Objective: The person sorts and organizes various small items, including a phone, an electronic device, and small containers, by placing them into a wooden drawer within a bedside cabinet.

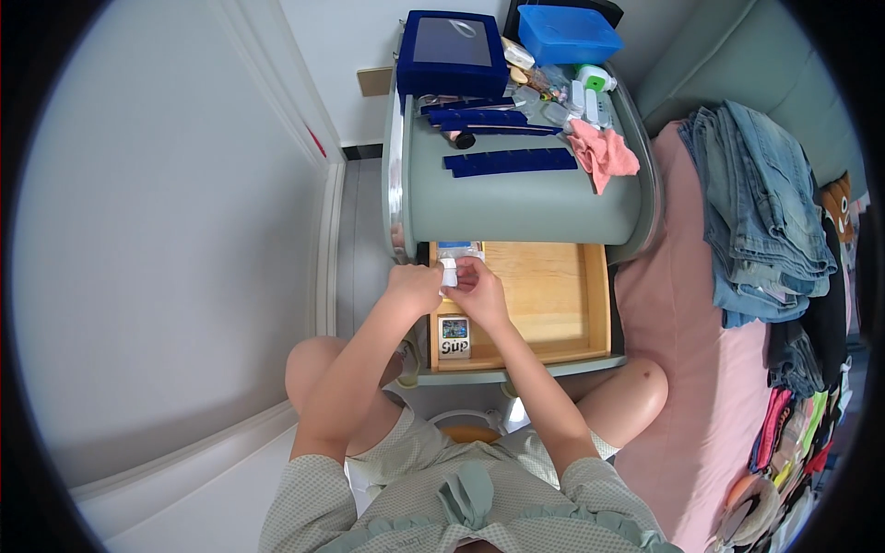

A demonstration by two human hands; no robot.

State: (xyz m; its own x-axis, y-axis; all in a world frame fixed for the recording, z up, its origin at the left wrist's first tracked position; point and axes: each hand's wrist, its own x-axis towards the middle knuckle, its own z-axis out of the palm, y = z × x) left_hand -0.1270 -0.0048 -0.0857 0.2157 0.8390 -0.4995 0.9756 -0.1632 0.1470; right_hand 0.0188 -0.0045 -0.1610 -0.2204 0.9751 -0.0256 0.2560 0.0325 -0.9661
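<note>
Over the left side of an open wooden drawer (544, 304), my two hands meet at a small white object (449, 274), too small to name. The fingers of my right hand (477, 288) are closed on its right side. My left hand (417, 284) is closed like a fist against its left side; its fingertips are mostly hidden. Behind the hands, a blue and clear packet (456, 249) lies in the drawer's far left corner. Nearer me, in the front left corner, sits a small square white box (454, 337) with a picture on it.
Above the drawer, the grey-green nightstand top (525, 207) holds a dark blue box (452, 53), a light blue plastic bin (570, 35), blue strips (510, 162), a pink cloth (604, 155) and small bottles. A bed with folded jeans (765, 203) stands right, a white door (184, 230) left.
</note>
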